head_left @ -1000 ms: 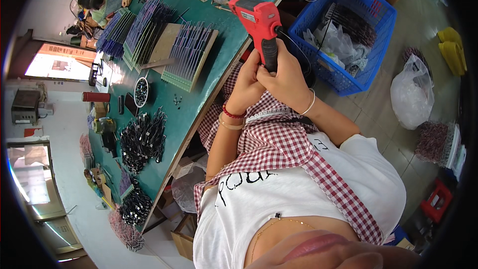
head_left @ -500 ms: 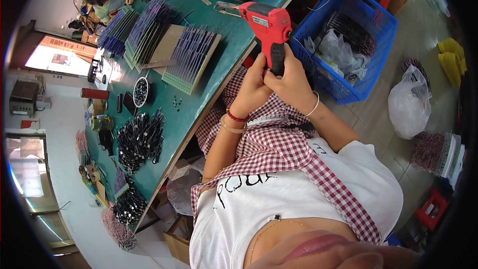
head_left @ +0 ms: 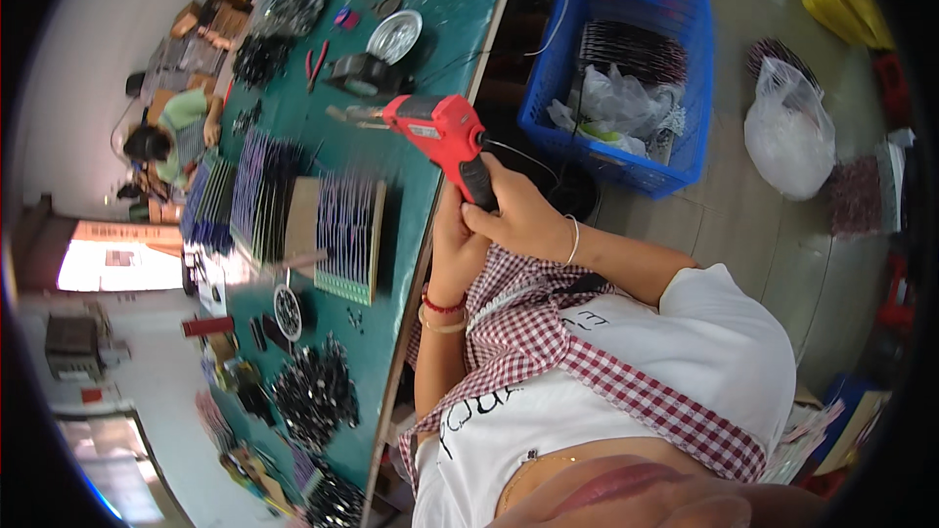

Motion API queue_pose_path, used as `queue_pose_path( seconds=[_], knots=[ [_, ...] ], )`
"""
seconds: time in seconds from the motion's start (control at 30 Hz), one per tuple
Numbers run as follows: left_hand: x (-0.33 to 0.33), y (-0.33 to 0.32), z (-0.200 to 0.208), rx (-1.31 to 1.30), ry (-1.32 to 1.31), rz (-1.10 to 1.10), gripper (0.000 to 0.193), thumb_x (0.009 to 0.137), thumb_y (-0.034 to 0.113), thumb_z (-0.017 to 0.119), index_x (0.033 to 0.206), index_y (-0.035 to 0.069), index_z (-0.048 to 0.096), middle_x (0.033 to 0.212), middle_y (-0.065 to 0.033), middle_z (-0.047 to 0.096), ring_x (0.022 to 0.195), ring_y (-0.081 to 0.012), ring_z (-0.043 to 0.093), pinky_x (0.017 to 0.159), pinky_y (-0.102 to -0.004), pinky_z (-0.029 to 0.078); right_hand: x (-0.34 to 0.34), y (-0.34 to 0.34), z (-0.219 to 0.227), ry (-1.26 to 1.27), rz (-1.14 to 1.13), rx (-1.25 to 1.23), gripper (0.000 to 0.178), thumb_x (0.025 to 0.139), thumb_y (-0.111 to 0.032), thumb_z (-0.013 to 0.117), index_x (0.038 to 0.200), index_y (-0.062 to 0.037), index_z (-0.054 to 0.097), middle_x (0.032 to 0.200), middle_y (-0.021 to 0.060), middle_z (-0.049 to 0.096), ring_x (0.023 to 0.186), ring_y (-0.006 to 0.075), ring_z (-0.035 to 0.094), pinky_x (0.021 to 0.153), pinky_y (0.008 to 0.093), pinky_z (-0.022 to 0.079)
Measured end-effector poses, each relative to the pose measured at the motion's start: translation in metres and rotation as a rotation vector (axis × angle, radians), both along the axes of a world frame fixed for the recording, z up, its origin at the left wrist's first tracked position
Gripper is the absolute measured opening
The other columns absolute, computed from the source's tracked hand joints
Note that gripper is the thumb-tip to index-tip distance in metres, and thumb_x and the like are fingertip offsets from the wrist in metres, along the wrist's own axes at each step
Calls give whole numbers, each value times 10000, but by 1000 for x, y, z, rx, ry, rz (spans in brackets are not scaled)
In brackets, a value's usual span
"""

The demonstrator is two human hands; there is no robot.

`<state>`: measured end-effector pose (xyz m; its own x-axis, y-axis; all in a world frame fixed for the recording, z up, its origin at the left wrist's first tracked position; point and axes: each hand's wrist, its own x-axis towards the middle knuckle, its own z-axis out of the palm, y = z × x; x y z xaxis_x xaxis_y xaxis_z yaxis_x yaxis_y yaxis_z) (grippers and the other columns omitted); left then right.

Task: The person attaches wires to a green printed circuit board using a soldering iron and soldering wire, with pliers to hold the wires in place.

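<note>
A red heat gun (head_left: 438, 129) with a black grip is held up over the near edge of the workbench, its metal nozzle pointing left. My right hand (head_left: 523, 210) is closed around the grip. From below and to the left, my left hand (head_left: 456, 246) is closed on the lower part of the grip; its fingers are partly hidden. Left of the gun, a board (head_left: 350, 244) carries a row of thin purplish wires along a green strip. Beyond it stand further wire-filled boards (head_left: 262, 198).
A blue crate (head_left: 702, 88) with plastic bags and dark wires stands on the floor at right. Bundles of black cables (head_left: 315, 393), a small bowl (head_left: 288, 311) and a foil dish (head_left: 395, 36) lie on the green bench (head_left: 386, 332). A co-worker (head_left: 176, 137) sits at the far side.
My view has turned, so the bench stands steeper and the crate appears further left. The heat gun, in both hands, appears lower and further left, with its nozzle end slightly blurred.
</note>
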<state>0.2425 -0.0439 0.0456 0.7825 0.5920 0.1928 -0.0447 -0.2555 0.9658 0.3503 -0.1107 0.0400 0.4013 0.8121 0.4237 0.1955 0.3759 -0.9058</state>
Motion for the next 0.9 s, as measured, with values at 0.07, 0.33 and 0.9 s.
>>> queue_pose_path(
  seconds=[0.07,0.33,0.9],
  knots=[
    [5,-2,7,30,-20,-19,428,782,-75,514,1196,-21,417,1017,-60,524,913,-125,506,796,-248,431,13,-13,18,98,165,-90,563,774,-155,606,1246,17,353,948,224,544,843,342,578,730,361,461],
    [31,32,40,169,36,-37,284,815,13,589,1052,0,433,926,-59,527,796,-93,503,724,-216,424,232,-35,28,385,149,-63,446,908,-371,434,716,-19,631,703,120,635,599,147,614,562,243,489],
    [10,1,63,66,80,-165,396,792,68,613,1126,-30,422,863,-65,553,710,-98,514,657,-228,426,619,70,-122,-334,-1049,-799,339,787,-302,647,819,35,674,822,124,677,757,174,647,685,284,489]
  ],
)
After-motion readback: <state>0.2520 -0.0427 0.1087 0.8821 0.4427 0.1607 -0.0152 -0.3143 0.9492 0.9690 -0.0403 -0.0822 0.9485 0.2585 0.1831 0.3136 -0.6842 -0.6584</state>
